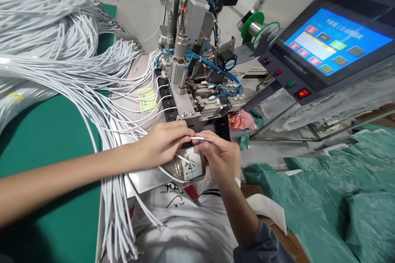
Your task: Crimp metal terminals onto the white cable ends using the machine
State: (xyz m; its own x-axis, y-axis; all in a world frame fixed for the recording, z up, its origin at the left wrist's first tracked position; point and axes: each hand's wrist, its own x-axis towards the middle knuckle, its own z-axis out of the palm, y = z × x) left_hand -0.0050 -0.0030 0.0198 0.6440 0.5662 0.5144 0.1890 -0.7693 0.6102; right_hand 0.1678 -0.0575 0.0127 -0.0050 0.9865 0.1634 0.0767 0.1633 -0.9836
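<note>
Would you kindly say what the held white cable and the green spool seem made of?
The white cable looks smooth, probably plastic outside, being evenly white. The green spool looks smooth, likely plastic or perhaps painted metal, from its uniform colour.

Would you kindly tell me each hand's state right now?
Left hand: closed, pinching a white cable.
Right hand: touching the same cable; grip cannot be told.

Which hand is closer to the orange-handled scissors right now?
Right. The right hand is just on the near side of the orange-handled scissors and slightly left of them; the left hand is farther off to their left.
</note>
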